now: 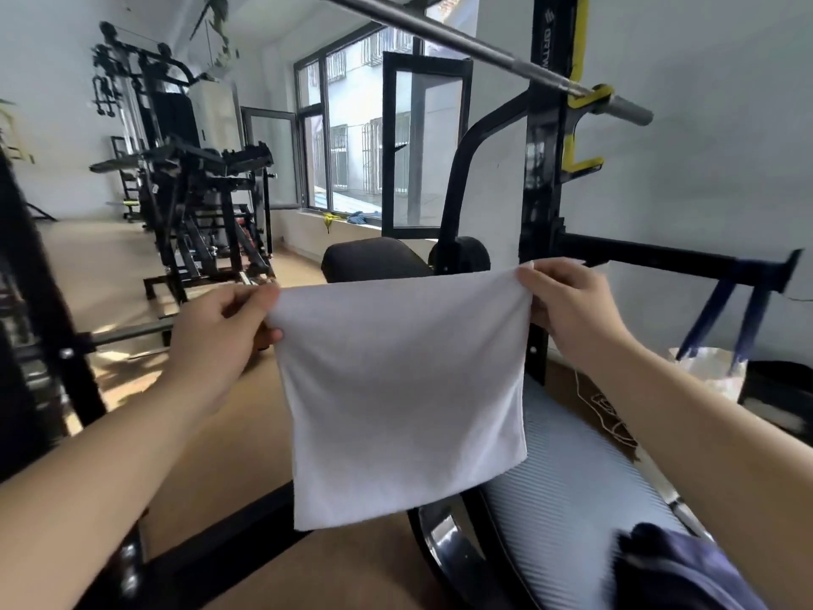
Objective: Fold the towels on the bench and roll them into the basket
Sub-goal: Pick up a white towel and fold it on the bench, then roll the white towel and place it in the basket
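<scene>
Head view, white towel point(404, 389) partly hiding bench point(567, 468), barbell point(440, 35) overhead, maybe bag point(708, 374) right

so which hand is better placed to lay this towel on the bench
Right, probably: the right hand pinches its towel corner above the bench pad; the left hand holds its corner over the floor.

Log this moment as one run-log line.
white towel: held up, hangs spread before bench | left hand: pinches upper left corner | right hand: pinches upper right corner
</scene>
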`<state>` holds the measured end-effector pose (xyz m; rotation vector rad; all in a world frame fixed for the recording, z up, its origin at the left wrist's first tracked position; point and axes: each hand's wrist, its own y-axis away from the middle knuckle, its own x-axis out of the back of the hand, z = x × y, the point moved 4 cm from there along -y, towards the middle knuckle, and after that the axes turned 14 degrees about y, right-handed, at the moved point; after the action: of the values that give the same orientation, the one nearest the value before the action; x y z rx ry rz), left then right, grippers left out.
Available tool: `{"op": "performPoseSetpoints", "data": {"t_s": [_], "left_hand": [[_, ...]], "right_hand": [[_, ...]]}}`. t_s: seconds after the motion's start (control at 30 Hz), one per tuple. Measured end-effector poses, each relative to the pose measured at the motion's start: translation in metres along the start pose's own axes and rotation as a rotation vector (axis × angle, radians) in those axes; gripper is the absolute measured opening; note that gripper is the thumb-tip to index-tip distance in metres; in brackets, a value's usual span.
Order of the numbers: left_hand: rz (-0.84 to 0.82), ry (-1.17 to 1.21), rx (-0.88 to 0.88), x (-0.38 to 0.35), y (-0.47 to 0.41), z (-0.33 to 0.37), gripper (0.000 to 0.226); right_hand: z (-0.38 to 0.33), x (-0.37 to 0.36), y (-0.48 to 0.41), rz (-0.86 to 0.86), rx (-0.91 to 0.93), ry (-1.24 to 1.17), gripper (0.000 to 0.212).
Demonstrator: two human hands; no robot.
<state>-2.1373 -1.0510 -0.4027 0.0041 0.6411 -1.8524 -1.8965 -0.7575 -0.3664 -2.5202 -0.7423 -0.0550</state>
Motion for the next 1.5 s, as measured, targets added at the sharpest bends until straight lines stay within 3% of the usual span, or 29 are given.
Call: {"op": "performPoseSetpoints", "data": {"t_s": [0.27,0.37,0.43,0.57,0.77,1.0,1.33,1.5], "left_hand": [[-0.016,-0.081,0.004,0.028,0.027,-0.026,0.007],[-0.024,-0.142,0.023,0.042,0.036,-0.043,0.015],[-0.037,-0.176,0.066,0.051,0.040,-0.058,0.026],[0.030,-0.183,0.160,0.073,0.044,-0.089,0.027],[0.081,-0.220,0.250,0.109,0.041,-0.124,0.027],[-0.053,-0.416,0.421,0.165,0.059,-0.160,0.023],[-0.013,-0.491,0.494,0.183,0.065,-0.185,0.006],[-0.040,-0.515,0.609,0.184,0.069,-0.199,0.006]], "right_hand": [[0.028,-0.016,0.034,0.000,-0.031,0.059,0.006],[0.050,-0.027,0.043,-0.047,-0.098,0.108,0.028],[0.065,-0.040,0.049,-0.086,-0.149,0.132,0.017],[0.083,-0.064,0.058,-0.122,-0.192,0.162,0.010],[0.112,-0.098,0.064,-0.156,-0.136,0.406,0.011],[0.173,-0.143,0.101,-0.354,-0.130,0.647,0.017],[0.215,-0.190,0.115,-0.395,-0.291,0.455,0.018],[0.224,-0.186,0.115,-0.401,-0.303,0.508,0.018]]}}
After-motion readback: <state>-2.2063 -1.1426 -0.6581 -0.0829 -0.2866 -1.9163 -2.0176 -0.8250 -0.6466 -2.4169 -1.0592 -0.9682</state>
